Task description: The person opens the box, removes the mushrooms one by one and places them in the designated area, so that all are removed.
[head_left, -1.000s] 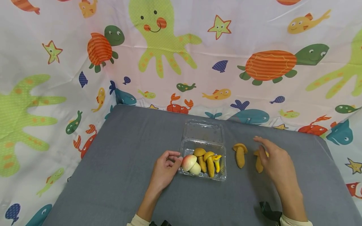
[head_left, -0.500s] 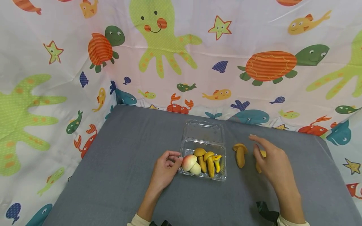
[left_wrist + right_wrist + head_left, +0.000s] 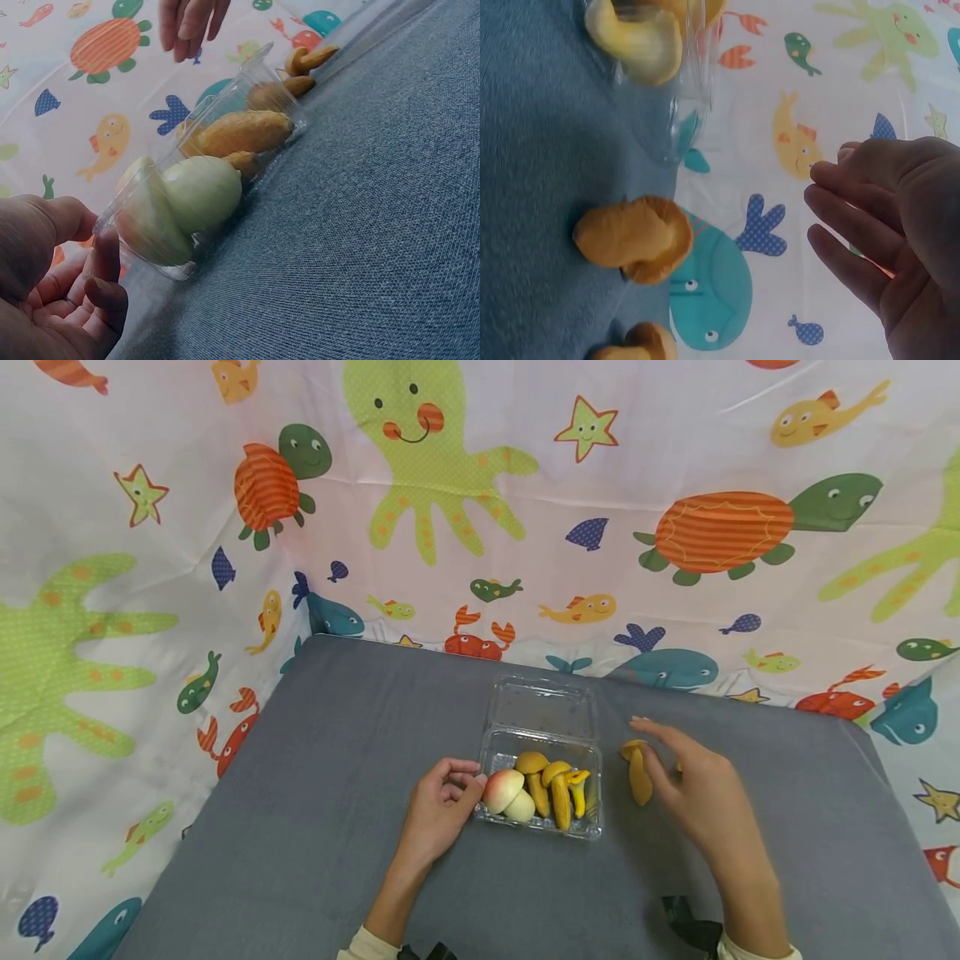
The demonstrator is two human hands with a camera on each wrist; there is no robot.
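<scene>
A clear plastic clamshell box lies on the table with its lid folded back. My left hand pinches the box's left rim between thumb and finger, plain in the left wrist view. Inside are a pale mushroom with a reddish cap, a pale rounded piece beside it, two brown mushrooms and a yellow funnel-shaped mushroom. Right of the box lies a brown mushroom. My right hand hovers over that side, fingers extended, holding nothing. It mostly hides another brown mushroom in the head view.
A grey cloth covers the table. Behind and to the left hangs a white curtain printed with sea animals. The raised transparent lid reaches toward the table's back edge.
My right hand has drifted left, from above the outer brown mushroom toward the one nearer the box. The left hand stays on the box's rim, and the mushrooms have not moved.
</scene>
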